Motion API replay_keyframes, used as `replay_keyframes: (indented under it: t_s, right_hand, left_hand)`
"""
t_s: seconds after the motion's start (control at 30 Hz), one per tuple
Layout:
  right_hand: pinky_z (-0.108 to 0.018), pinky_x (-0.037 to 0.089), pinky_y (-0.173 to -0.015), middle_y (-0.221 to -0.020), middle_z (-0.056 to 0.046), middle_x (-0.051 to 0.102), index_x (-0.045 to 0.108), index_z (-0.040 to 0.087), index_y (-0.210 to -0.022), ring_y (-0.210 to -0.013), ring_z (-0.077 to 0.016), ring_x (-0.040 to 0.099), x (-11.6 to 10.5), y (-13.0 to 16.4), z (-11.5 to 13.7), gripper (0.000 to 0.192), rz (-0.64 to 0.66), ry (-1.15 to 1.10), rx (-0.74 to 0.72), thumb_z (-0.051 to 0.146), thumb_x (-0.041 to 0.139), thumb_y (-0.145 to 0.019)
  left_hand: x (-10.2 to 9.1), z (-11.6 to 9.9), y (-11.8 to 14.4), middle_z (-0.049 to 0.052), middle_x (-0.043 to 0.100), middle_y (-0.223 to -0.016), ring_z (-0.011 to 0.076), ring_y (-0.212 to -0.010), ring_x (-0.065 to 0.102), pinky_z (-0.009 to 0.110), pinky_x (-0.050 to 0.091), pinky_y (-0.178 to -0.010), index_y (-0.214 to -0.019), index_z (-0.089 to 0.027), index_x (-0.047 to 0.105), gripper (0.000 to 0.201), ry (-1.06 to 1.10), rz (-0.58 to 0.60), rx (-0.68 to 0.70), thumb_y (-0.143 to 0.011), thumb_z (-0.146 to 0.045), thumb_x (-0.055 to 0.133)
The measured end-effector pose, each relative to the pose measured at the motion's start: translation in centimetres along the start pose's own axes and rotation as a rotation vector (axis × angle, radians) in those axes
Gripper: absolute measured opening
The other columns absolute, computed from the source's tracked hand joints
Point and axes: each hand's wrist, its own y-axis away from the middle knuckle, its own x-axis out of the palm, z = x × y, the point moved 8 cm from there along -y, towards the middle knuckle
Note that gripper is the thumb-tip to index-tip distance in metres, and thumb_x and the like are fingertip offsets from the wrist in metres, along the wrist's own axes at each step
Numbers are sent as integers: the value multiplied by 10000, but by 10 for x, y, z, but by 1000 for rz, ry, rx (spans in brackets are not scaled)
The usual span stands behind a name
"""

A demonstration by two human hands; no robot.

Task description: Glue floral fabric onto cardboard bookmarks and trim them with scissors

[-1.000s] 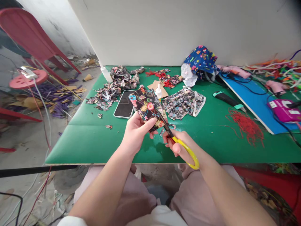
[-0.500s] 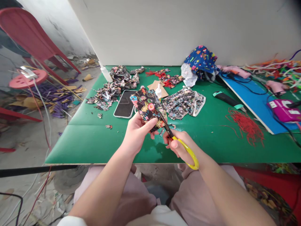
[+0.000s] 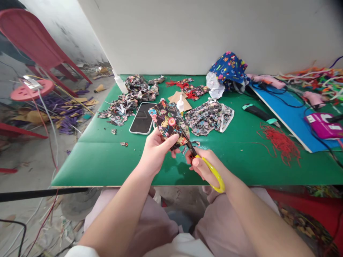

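My left hand (image 3: 158, 148) is closed on a piece of dark floral fabric (image 3: 167, 119), thumb on top, holding it above the table. In my right hand (image 3: 205, 162) is a pair of scissors (image 3: 214, 175) with yellow handles and dark blades. The blades lie along the fabric's right edge; whether they are cutting into it cannot be made out. Just behind the fabric stand a small white bottle (image 3: 180, 104) and a brown card piece (image 3: 175, 97). A phone (image 3: 142, 119) lies left of the fabric, and a crumpled floral cloth (image 3: 210, 117) to its right.
The green table (image 3: 107, 164) carries floral scraps (image 3: 139, 89), a white bottle (image 3: 121, 85), red-tasselled pieces (image 3: 198, 91), blue printed cloth (image 3: 229, 69), a black-and-teal cutter (image 3: 259, 114), red threads (image 3: 284, 144) and a blue board (image 3: 292, 121). A pink stool (image 3: 32, 91) stands left.
The scissors in my right hand have shifted slightly left, and their handle loops sit a little closer in. My left hand and the fabric stay almost where they were.
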Motion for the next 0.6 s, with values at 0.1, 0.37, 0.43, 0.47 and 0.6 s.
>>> replay_keyframes:
  t_s: [0.1,0.37,0.43,0.47,0.6]
  right_hand:
    - [-297,464,-624,-440,86,366,477,198,-760,-391,-76,366,2,0,-1,657,25,-47,3,831,332,-669]
    - [-317,498,-623,-549,25,533,492,193,-832,-558,-169,574,8,-2,-14,841,79,-257,32,913,425,-403]
    - [-321,501,-636,-551,19,547,490,192,-847,-568,-174,585,8,-3,-15,852,82,-260,21,916,413,-405]
    - [-322,501,-640,-557,16,553,487,192,-851,-572,-176,591,7,-3,-15,852,83,-260,16,917,408,-410]
    - [-312,501,-621,-573,14,547,488,188,-854,-576,-173,595,6,-3,-13,828,77,-224,8,908,402,-456]
  left_hand:
    - [0,0,0,-38,638,-697,71,-409,560,145,411,-311,-868,-196,538,260,4,3,0,-704,-279,722]
    - [0,0,1,-34,650,-708,61,-390,547,136,398,-304,-878,-199,540,269,40,9,-26,-697,-275,724]
    - [0,0,1,-30,652,-708,64,-393,552,136,403,-307,-878,-195,542,270,44,3,-23,-696,-272,725]
    - [-1,0,1,-27,655,-711,65,-395,555,137,405,-308,-879,-193,543,271,41,-1,-23,-696,-273,726]
    - [-1,0,1,-20,664,-725,72,-402,563,143,416,-311,-864,-187,544,280,5,-9,-12,-686,-290,734]
